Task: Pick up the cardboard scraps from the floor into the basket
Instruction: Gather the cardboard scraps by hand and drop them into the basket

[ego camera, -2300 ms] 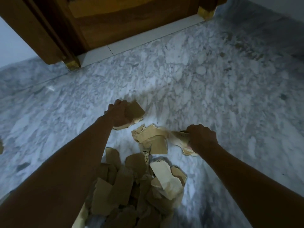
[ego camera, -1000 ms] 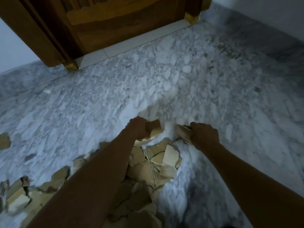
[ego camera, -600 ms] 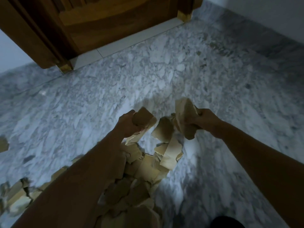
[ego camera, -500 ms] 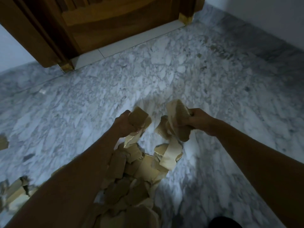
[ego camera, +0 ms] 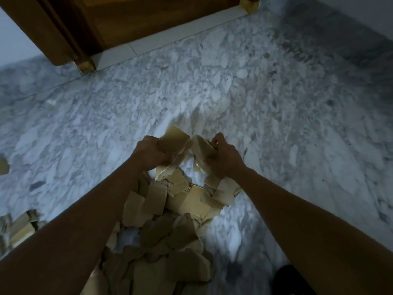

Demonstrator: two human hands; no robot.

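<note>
**Both hands full of cardboard over the heap**

The cardboard scraps [ego camera: 170,209] lie in a loose heap on the marble floor [ego camera: 276,124]. The heap runs from the bottom edge of the view up between the two forearms. At its far end the left hand [ego camera: 152,154] grips a bunch of flat brown pieces [ego camera: 174,138]. Its fingers [ego camera: 148,141] are curled tight round them, and one squarish piece sticks up past the knuckles. Just beside it, the right hand [ego camera: 223,158] clutches a second bunch [ego camera: 201,150] with its fingers closed on it. The two bunches come very near each other, but it is unclear whether they touch. Their lower edges hang down to the top of the heap, and I cannot tell whether they are clear of it.

A smaller cluster of scraps [ego camera: 21,228] sits at the left edge, apart from the heap and partly hidden by the left forearm. A single scrap [ego camera: 3,166] lies higher up on that same edge. A small pale fragment [ego camera: 51,101] rests on the floor nearer the door.

A wooden door [ego camera: 148,18] stands in its frame [ego camera: 53,35] at the far side of the floor. The frame has a brass-coloured cap [ego camera: 86,66] at its foot, and a pale threshold strip [ego camera: 170,42] runs below the door. A light wall [ego camera: 361,9] shows at the top right. A dark rounded shape [ego camera: 285,277] at the bottom right is too dim to make out.
</note>
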